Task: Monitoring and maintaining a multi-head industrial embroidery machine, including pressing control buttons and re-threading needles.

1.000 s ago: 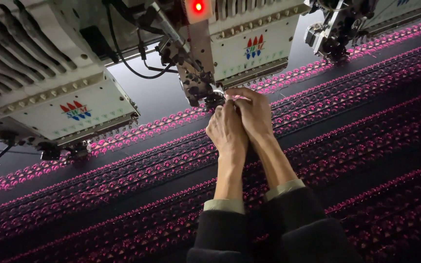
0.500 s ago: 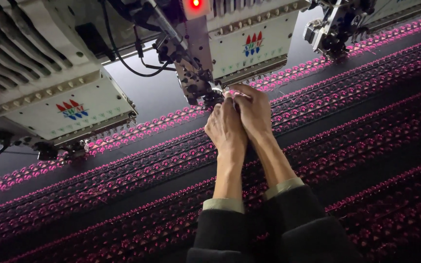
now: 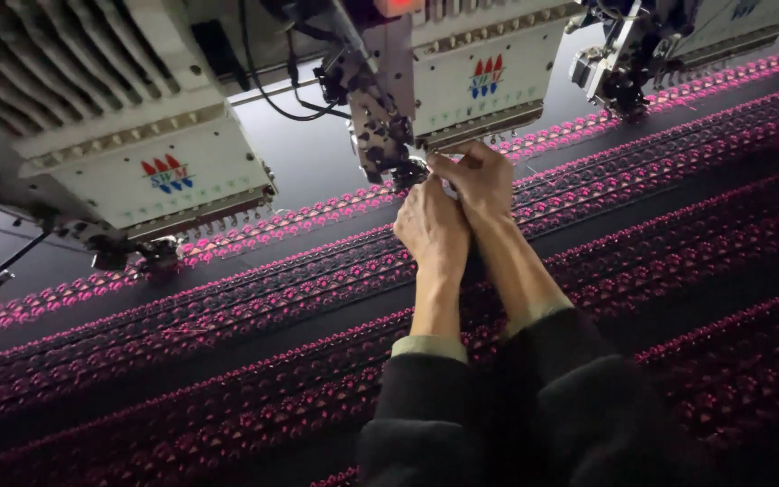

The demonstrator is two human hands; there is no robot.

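Your left hand [image 3: 432, 225] and right hand [image 3: 475, 180] press together at the needle assembly [image 3: 388, 144] above the dark fabric [image 3: 227, 361], fingers pinched, though on what I cannot tell.

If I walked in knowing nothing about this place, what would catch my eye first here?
Probably the two bare hands, left hand and right hand, pressed together at the needle area of the middle embroidery head near the top centre. Next, the dark fabric filling the lower frame, crossed by slanting rows of bright pink stitching. A second white embroidery head hangs over it at upper left.
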